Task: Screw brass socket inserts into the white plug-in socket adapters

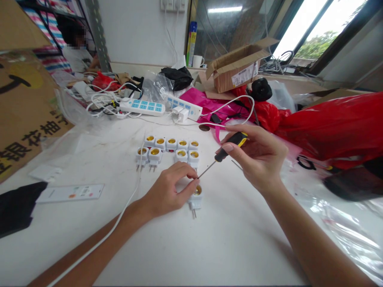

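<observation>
My right hand [254, 155] grips a screwdriver [231, 145] by its black and yellow handle, its thin shaft slanting down to the left. The fingers of my left hand [173, 185] are pinched together at the screwdriver's tip; whatever lies between them is too small to make out. Just below those fingertips, a white plug-in lamp socket [196, 199] with a brass-coloured inside lies on the table, its two pins towards me. Beyond my left hand stand two rows of similar lamp sockets [171, 143].
Power strips [142, 106] and tangled white cables lie at the back. A white cable [136, 187] crosses over my left forearm. Cardboard box [30, 115] at left, red plastic bag [335, 119] at right, open carton [235, 65] behind. A person [77, 48] sits at the far left.
</observation>
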A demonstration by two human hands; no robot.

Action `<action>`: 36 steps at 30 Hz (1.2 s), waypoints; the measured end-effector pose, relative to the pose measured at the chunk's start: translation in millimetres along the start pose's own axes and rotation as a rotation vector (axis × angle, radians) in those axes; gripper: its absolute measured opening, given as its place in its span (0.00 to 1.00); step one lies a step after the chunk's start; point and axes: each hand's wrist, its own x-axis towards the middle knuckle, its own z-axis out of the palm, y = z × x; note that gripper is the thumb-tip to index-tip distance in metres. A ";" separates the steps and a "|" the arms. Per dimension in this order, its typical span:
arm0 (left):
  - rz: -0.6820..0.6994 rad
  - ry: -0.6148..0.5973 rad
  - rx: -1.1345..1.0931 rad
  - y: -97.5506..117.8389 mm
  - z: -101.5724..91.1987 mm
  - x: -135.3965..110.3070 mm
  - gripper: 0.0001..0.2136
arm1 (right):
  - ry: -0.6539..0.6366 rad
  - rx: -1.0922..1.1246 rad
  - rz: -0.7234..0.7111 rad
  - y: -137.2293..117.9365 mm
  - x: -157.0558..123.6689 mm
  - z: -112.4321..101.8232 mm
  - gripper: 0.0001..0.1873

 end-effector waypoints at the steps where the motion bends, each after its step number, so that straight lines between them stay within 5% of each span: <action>1: 0.000 0.000 0.002 -0.5 0.0 0.1 0.04 | 0.004 0.000 -0.003 -0.1 -0.1 0.3 0.15; 15: -0.007 -0.012 -0.008 -1.3 0.7 -0.9 0.03 | 0.000 0.021 0.013 1.3 -1.1 4.5 0.14; 30: -0.073 -0.026 -0.067 -1.3 -0.1 -1.0 0.04 | -0.211 0.198 0.124 3.4 -5.9 2.8 0.25; 36: -0.077 -0.041 -0.069 -0.8 -1.7 -1.0 0.03 | -0.179 0.203 0.121 3.3 -9.8 4.7 0.25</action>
